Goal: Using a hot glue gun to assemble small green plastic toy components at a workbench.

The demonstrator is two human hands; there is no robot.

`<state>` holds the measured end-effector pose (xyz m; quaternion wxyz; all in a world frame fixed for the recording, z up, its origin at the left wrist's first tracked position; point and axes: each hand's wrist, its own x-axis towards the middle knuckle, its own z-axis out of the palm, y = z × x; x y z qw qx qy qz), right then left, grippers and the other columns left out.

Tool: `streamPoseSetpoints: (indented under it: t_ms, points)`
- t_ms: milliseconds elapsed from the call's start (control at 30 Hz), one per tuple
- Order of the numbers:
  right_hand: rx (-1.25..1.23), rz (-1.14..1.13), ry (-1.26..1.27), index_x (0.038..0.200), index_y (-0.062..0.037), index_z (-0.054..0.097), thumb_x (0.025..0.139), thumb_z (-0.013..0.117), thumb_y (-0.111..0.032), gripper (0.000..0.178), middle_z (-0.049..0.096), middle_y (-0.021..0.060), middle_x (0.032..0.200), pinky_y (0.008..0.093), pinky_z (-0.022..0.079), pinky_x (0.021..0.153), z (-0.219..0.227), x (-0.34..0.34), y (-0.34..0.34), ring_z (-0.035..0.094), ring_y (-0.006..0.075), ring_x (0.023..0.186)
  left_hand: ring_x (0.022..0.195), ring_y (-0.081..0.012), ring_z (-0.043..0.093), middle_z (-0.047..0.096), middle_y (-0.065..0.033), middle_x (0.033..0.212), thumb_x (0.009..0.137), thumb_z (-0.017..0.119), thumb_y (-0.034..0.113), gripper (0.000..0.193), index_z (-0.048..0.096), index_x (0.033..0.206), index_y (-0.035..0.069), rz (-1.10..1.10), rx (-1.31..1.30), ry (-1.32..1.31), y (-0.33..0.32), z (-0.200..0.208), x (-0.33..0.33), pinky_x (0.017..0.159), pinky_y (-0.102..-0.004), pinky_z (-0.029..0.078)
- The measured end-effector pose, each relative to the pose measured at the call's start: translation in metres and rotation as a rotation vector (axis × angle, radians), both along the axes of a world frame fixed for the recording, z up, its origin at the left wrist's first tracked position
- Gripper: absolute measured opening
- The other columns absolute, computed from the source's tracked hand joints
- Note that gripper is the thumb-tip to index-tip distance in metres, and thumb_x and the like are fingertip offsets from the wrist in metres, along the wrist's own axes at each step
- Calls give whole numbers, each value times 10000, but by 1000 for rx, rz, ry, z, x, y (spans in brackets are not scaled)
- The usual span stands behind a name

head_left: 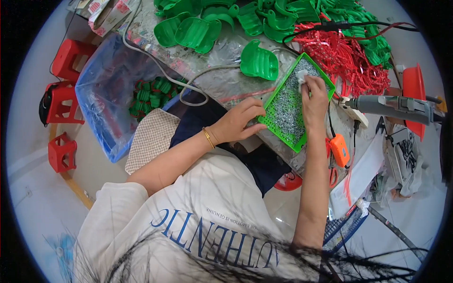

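A bright green shallow tray point(270, 104) lies tilted on the table, filled with many small silvery metal pieces point(288, 106) that look like screws. My left hand point(240, 121) is at its left corner, thumb on one side and fingers on the other, gripping the edge. Over the tray's far right part, my right hand point(314, 101) pinches a small crumpled white piece point(302, 75), too small to name surely, just above the metal pieces. A single green curved plastic part point(259, 61) rests beside the tray's far left side.
More green plastic parts point(198, 34) pile up at the back, with red cords point(325, 56) heaped at right. A grey power tool point(391, 107) and orange box point(339, 150) stand right of the tray. A blue-lined bin point(101, 94) and red stools point(63, 106) are at left.
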<state>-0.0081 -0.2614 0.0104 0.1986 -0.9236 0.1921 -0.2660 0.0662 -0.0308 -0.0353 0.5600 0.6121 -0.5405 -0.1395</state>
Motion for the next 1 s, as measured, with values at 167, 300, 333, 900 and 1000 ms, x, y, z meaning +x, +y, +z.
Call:
streamPoseSetpoints:
  t_ms: [167, 300, 333, 900, 1000]
  points:
    - [-8, 175, 62, 1014, -26, 656, 831, 580, 8, 202, 624, 114, 990, 336, 483, 776, -2, 8, 8, 616, 293, 880, 984, -294, 525, 497, -136, 1081, 779, 729, 93, 357, 520, 1062, 33, 30, -47, -48, 0, -1, 1, 823, -342, 460]
    - [124, 293, 220, 1008, -24, 652, 822, 574, 39, 211, 621, 116, 997, 329, 483, 792, 12, -30, 31, 616, 281, 913, 979, -295, 526, 499, -137, 1077, 775, 732, 94, 359, 520, 1059, 34, 46, -49, -56, 1, -2, 2, 823, -343, 461]
    - [189, 318, 282, 1011, -18, 649, 820, 577, 43, 213, 620, 121, 1002, 325, 483, 799, 16, -37, 33, 617, 276, 920, 980, -297, 526, 499, -137, 1074, 774, 732, 94, 360, 521, 1059, 33, 35, -30, -34, 2, -2, 2, 825, -344, 460]
    - [315, 194, 334, 1012, -30, 633, 838, 611, 26, 184, 604, 107, 955, 286, 473, 727, 33, -78, 43, 607, 215, 831, 974, -313, 541, 506, -145, 1072, 775, 728, 129, 355, 532, 1057, 39, 39, -48, -35, 0, -1, 0, 832, -374, 464]
    - [204, 268, 242, 1014, -30, 637, 844, 618, 13, 176, 599, 92, 944, 281, 465, 681, 20, -65, 54, 601, 195, 801, 976, -313, 539, 506, -145, 1065, 773, 730, 130, 355, 533, 1055, 39, 42, -38, -37, 0, -1, 0, 833, -373, 461]
